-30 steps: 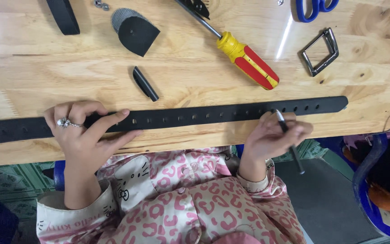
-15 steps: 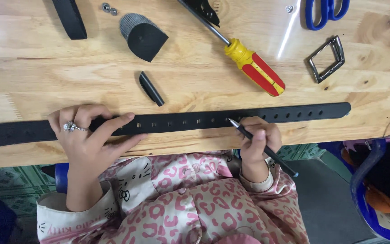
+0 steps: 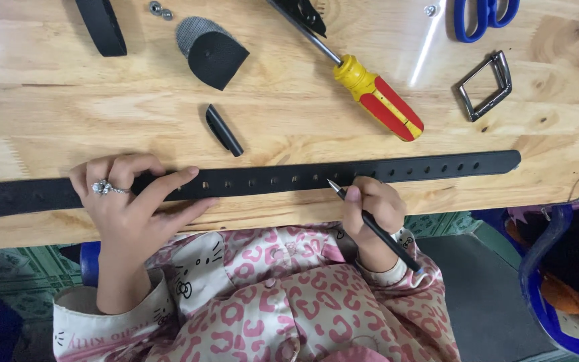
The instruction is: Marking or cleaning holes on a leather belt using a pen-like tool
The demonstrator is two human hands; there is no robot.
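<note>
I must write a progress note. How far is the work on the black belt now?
Done: the belt lies flat on the table with a row of holes along it, and a buckle lies separate. In hand: the left hand presses the belt down, the right hand sets a pen tip at its lower edge. Left: the buckle is not attached.

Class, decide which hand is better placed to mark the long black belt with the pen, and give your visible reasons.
Right. The right hand already has the dark slim pen, tip at the long black punched belt; the left hand presses the belt flat.
</note>
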